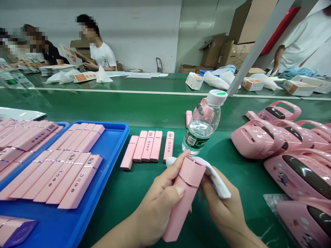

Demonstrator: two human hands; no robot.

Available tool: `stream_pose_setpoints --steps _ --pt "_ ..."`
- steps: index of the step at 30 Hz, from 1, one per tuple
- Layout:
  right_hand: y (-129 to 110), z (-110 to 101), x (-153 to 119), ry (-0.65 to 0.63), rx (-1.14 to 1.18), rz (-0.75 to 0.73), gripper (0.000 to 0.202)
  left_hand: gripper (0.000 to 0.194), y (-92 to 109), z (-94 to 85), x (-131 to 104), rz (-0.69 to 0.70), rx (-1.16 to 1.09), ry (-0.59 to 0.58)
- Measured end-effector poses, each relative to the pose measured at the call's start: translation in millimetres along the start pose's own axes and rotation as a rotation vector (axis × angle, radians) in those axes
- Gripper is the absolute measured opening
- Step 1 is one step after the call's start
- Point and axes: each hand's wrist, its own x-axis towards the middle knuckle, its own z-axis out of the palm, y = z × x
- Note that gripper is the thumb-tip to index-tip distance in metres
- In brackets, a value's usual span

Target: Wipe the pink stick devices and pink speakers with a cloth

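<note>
My left hand [157, 203] is wrapped round a pink, stick-shaped device [182, 203] with a silver band, its banded end tilted up and away from me. Held in my right hand [227, 203] is a white cloth [217, 181], bunched behind and against the device's upper right edge. Several like devices [147, 146] lie on the green table just beyond, some with a column of round buttons. A water bottle [203, 124] with a white cap stands behind the cloth. The fingertips of my right hand are partly hidden by the device.
On the left, a blue tray [113, 148] carries rows of pink devices [74, 179]. Pink handled units with dark windows [305, 172] crowd the right. Across the green belt [116, 106] are white boxes [193, 81], a slanted post [258, 48] and seated people [102, 55].
</note>
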Motion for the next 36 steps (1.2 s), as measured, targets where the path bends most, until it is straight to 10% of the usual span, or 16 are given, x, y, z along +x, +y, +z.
stream_pose_setpoints --steps 36 --pt "-0.6 0.6 -0.5 -0.012 0.034 0.015 0.033 0.051 0.9 1.7 -1.2 0.050 0.059 -0.032"
